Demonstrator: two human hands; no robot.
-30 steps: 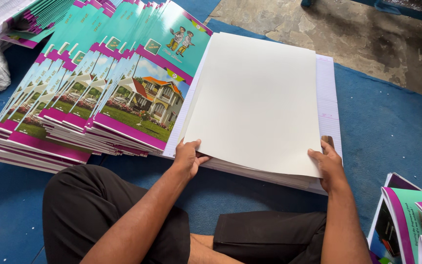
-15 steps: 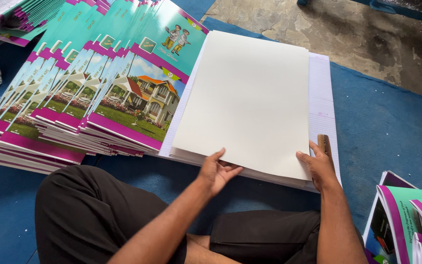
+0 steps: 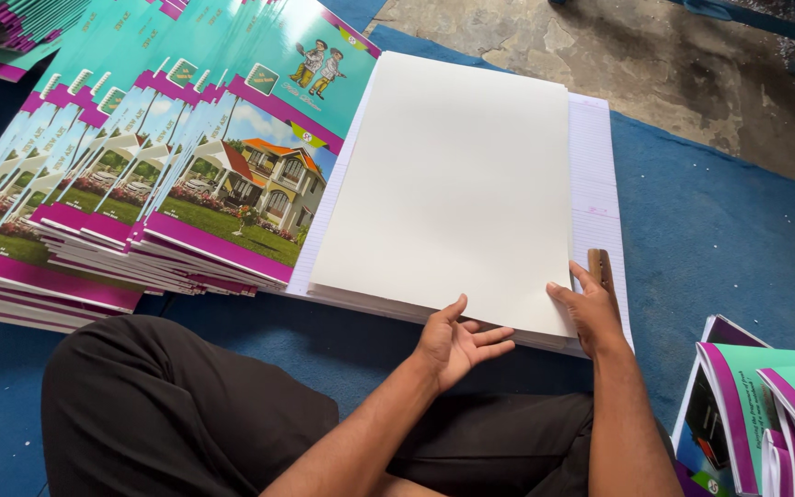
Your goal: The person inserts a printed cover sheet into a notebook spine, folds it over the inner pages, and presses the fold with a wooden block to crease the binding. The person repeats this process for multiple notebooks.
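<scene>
Here I'm squaring the blank cover sheet (image 3: 453, 184): left hand (image 3: 453, 342) open under its near edge, right hand (image 3: 591, 308) fingers loosely curled at its corner, gripping nothing; next, careful alignment.

- The left hand (image 3: 457, 342) has slid rightward along the near edge of the blank sheet (image 3: 457, 184), off its corner.
- It now lies palm-up, fingers loose.
</scene>
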